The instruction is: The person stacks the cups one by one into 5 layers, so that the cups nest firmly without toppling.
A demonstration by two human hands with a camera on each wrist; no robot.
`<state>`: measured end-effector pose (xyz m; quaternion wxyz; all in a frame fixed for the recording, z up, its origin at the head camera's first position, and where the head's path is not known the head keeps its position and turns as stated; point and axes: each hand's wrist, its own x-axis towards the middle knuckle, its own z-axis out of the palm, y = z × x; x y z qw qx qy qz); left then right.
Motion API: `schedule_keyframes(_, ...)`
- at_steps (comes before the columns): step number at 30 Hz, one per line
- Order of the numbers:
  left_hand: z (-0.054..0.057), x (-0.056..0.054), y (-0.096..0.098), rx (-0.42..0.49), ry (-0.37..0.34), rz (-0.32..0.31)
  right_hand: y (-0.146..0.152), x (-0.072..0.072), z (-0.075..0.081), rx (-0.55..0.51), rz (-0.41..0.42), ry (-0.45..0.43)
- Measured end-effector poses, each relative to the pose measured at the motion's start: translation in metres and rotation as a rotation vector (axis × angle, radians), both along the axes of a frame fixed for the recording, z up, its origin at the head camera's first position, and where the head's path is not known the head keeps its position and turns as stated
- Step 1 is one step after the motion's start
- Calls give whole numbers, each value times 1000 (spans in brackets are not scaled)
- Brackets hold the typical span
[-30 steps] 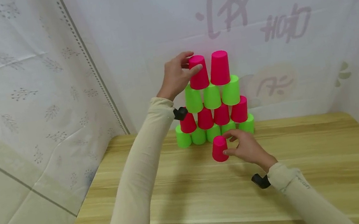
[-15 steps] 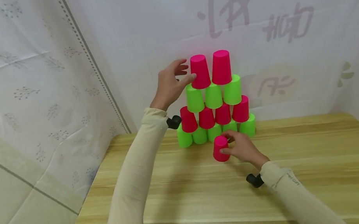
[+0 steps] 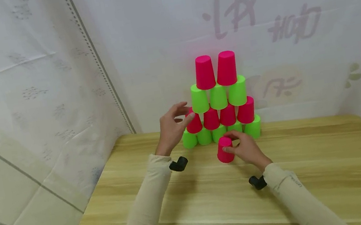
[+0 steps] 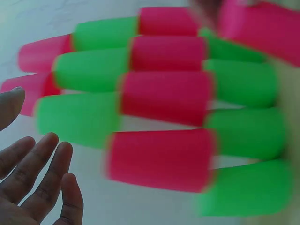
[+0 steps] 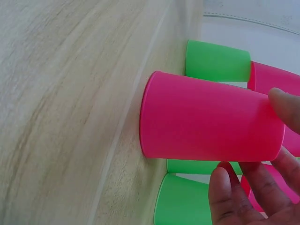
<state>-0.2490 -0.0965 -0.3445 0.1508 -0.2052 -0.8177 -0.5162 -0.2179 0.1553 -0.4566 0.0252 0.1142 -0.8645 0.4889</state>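
Note:
My right hand [image 3: 248, 151] holds an upside-down pink cup [image 3: 224, 150] between thumb and fingers, low over the table in front of a cup pyramid. In the right wrist view this pink cup [image 5: 211, 119] has the thumb on one side and fingers on the other. My left hand [image 3: 171, 128], fingers loosely spread and holding nothing, is at the pyramid's left side, overlapping a pink cup [image 3: 194, 124] of the second row. Two pink cups [image 3: 204, 72] top the stack, above three green cups [image 3: 237, 91], a pink row and a green bottom row [image 3: 252, 127].
The pyramid stands near the back edge of the wooden table [image 3: 196, 209], close before a white printed cloth [image 3: 148, 46]. Another patterned cloth [image 3: 23, 115] hangs on the left. A black wrist device [image 3: 179, 164] sits at my left wrist.
My left hand has let go of the upper left pink cup and moved down beside the lower rows. The right hand still holds its pink cup in about the same place.

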Motion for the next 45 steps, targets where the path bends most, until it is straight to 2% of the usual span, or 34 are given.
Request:
schedule_keyframes(5,-46,16,1,8,-96,-4,2,-1,2,8,-2,2)
schedule_keyframes(9,-75,29,-2,-3,-212,-24,2,-2,3,20,9,3)
schedule_keyframes(14,-97,46,-5,-4,-386,-66,3,-2,4,41,13,1)
schedule_keyframes(17,-105,52,-6,-22,-435,-93,5,-2,8,53,24,6)
schedule_keyframes(18,-111,52,-8,-28,-439,-103,5,-2,10,55,28,10)
schedule_keyframes(24,-121,63,-9,-65,-458,-151,7,-4,31,85,66,59)
schedule_keyframes(29,-127,71,-7,-101,-438,-169,8,-4,59,102,89,109)
schedule_keyframes(33,-130,78,-3,-113,-437,-189,8,-1,88,144,93,131)
schedule_keyframes(37,-132,81,1,-120,-425,-231,8,1,123,199,95,102)
schedule_keyframes(40,-129,83,4,-115,-417,-242,9,1,148,225,100,81)
schedule_keyframes(45,-123,85,5,-93,-432,-231,13,0,188,226,102,100)
